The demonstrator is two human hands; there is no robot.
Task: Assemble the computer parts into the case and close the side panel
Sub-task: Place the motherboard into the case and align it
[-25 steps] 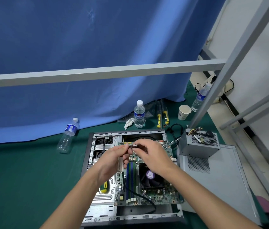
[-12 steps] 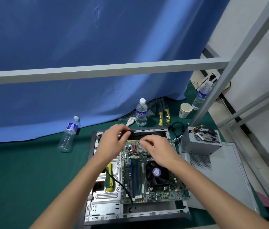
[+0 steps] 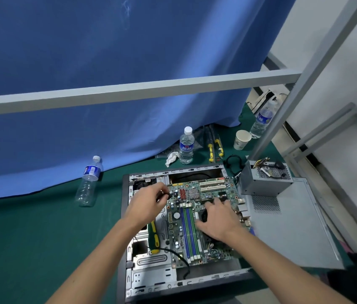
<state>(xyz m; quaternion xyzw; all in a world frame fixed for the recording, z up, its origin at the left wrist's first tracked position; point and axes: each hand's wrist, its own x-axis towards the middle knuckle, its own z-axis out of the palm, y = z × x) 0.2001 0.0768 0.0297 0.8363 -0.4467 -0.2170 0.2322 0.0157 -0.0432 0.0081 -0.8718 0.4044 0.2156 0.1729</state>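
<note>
Two hands: both are over the open computer case, which lies on its side on the green table cover.
Left hand: fingers curled, pinching a small dark connector at the end of a black cable; what the connector is cannot be told.
Grip's place: at the far left corner of the motherboard, just left of the red ports.
Cable: it reappears nearer the person than the grip, passing the screwdriver's tip and curving along the board's near edge (the stretch under the hand is hidden).
Right hand: fingers spread and laid flat on the CPU fan, to the right of the grip; it holds nothing.
Motherboard: seated inside the case, its blue and green memory slots between the two hands.
Screwdriver: green and yellow handle, lying in the case's drive bay under the left wrist.
Power supply: outside the case, well right of the grip, resting on the far end of the grey side panel.
Side panel: flat on the table beside the case, not yet fitted.
Beyond the case: an upright water bottle, a crumpled tissue, two yellow-handled tools, a paper cup.
Left of the grip: a second water bottle, against the blue curtain.
</note>
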